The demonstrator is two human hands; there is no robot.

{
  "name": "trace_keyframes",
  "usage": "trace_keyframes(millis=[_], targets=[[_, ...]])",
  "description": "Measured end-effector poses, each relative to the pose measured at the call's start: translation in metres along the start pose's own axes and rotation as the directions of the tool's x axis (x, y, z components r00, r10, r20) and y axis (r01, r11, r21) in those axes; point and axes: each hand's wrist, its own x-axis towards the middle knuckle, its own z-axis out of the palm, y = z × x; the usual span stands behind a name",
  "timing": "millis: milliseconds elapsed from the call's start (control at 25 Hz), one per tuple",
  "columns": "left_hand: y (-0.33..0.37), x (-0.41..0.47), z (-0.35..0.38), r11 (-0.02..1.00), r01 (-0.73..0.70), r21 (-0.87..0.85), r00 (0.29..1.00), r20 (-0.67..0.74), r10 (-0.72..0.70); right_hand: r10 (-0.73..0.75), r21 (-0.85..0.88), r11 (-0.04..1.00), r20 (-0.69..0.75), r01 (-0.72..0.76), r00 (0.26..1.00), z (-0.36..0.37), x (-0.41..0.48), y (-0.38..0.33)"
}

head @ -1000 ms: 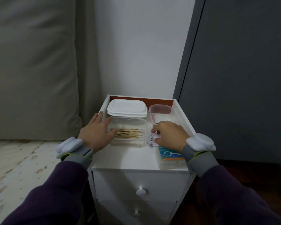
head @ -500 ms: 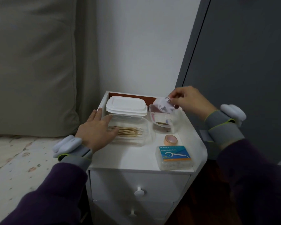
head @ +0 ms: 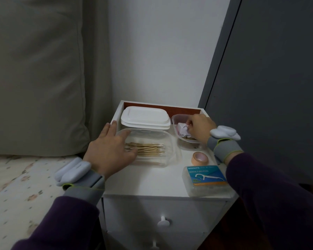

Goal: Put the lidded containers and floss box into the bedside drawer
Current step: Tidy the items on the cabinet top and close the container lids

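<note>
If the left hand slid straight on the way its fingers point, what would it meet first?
The left hand already rests on the clear swab container, fingers pointing right and away. Going on, it would probably meet the stacked white lids first; depth is unclear.

- The right hand (head: 201, 129) covers part of the small clear tub (head: 181, 139); its contents are unclear.
- The left hand (head: 108, 150) hides the cotton swabs' (head: 148, 149) left ends.
- The lowest drawer knob (head: 154, 247) is cut off by the bottom edge.
</note>
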Motion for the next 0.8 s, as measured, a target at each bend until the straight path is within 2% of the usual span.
trace_keyframes(millis=[200,360,400,480,560,600,680,800], targets=[[-0.001,0.001,0.0,1.0,-0.004,-0.007,1.0,-0.005,0.004,-0.011,0.004,1.0,0.029,0.011,1.0,-0.004,-0.003,-0.003],[0.0,0.001,-0.002,1.0,-0.011,-0.006,1.0,0.013,0.011,-0.046,0.084,0.995,-0.105,0.055,0.993,-0.032,-0.024,-0.004],[0.0,0.001,-0.002,1.0,-0.012,-0.007,1.0,0.016,0.012,-0.058,0.072,0.995,-0.09,0.064,0.994,-0.041,-0.033,-0.005],[0.0,-0.001,-0.003,1.0,-0.014,-0.006,1.0,0.02,0.014,-0.082,-0.01,0.996,0.11,0.083,0.991,-0.058,-0.049,-0.008],[-0.001,-0.002,-0.004,1.0,-0.015,-0.015,1.0,0.023,0.015,-0.045,-0.074,0.994,0.355,0.076,0.934,-0.064,-0.062,-0.013],[-0.001,-0.003,-0.005,1.0,-0.015,-0.018,1.0,0.025,0.016,-0.029,-0.109,0.991,0.427,0.083,0.904,-0.063,-0.068,-0.014],[-0.001,-0.001,-0.005,1.0,-0.015,-0.023,0.999,0.031,0.016,-0.02,-0.153,0.983,0.465,0.103,0.885,-0.054,-0.072,-0.016],[-0.001,-0.001,-0.006,0.999,-0.005,-0.038,0.999,0.036,0.006,-0.051,-0.128,0.986,0.399,0.111,0.916,-0.044,-0.074,-0.016]])
